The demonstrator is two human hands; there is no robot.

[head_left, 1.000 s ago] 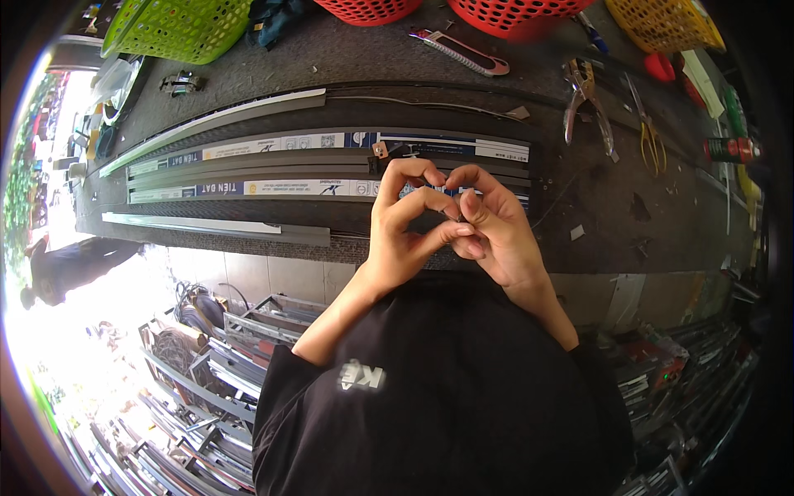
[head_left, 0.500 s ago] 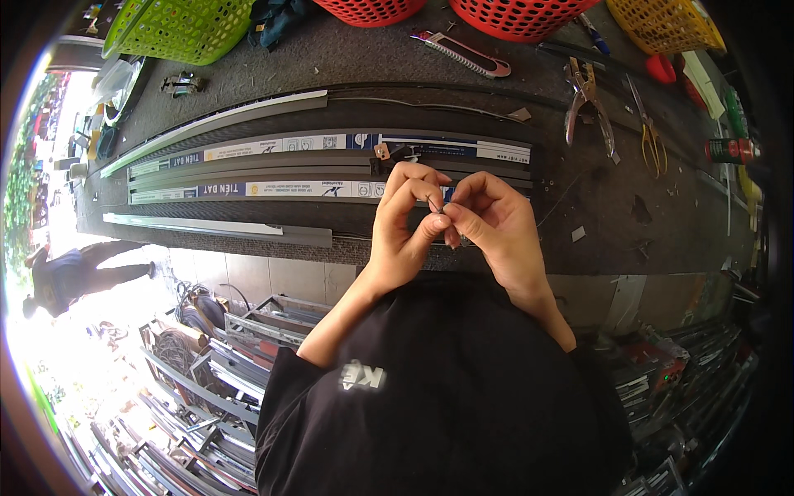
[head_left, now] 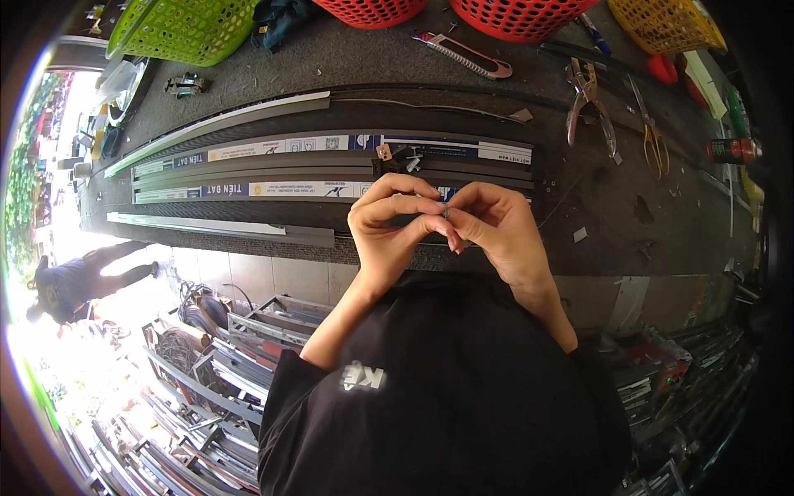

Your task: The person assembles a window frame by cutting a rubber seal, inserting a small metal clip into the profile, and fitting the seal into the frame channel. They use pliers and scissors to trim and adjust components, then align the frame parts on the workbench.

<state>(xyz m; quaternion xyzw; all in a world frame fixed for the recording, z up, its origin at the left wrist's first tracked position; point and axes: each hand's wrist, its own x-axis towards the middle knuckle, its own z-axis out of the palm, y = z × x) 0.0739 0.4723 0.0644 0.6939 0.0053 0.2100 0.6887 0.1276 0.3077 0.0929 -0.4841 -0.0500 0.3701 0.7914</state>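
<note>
One small piece (head_left: 447, 212), too tiny to identify, is sitting between the hands above the near side of the surface (head_left: 372, 62). The left hand (head_left: 393, 227) and right hand (head_left: 500, 227) are both pinching it, each grip leaving hardly any gap. They seem to be manipulating it, probably calling for steady fingertips. Two labelled strips (head_left: 281, 189) are lying beyond; one box cutter (head_left: 463, 56), one pliers (head_left: 585, 103), one scissors (head_left: 652, 140), two red baskets (head_left: 521, 23), one green basket (head_left: 186, 33) and one yellow basket (head_left: 668, 23) are resting farther.

Carries, on a dark bench top (head_left: 360, 59), long grey strips (head_left: 273, 169) along the near side, a utility knife (head_left: 467, 58), spread-handled pliers (head_left: 584, 83) and yellow-handled scissors (head_left: 647, 124) farther right, a small metal piece (head_left: 187, 84) at left, perhaps a fitting, and a green basket (head_left: 182, 33), two red baskets (head_left: 529, 18) and a yellow basket (head_left: 668, 23) along the far side.
</note>
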